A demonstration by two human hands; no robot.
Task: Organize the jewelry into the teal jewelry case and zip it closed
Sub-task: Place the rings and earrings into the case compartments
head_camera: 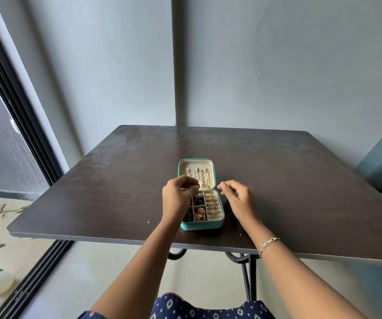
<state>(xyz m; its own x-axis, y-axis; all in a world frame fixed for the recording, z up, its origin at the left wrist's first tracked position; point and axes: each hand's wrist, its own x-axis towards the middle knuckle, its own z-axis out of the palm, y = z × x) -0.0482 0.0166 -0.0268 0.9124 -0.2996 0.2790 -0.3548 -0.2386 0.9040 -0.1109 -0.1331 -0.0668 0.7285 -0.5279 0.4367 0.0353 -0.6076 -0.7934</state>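
Over case [202,225] nr table [300,180] edge: L hand [177,199] tight on trinket [196,187], R hand [239,199] slack.

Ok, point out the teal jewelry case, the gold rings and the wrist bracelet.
teal jewelry case [202,225]: head view, front outer wall.
gold rings [210,199]: head view, a ring in the row.
wrist bracelet [268,244]: head view, links on the right wrist.

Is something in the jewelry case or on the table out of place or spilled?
Nothing stands out. The teal case lies open on the table, pieces in their compartments. One small dark piece is outside, pinched by the left hand.
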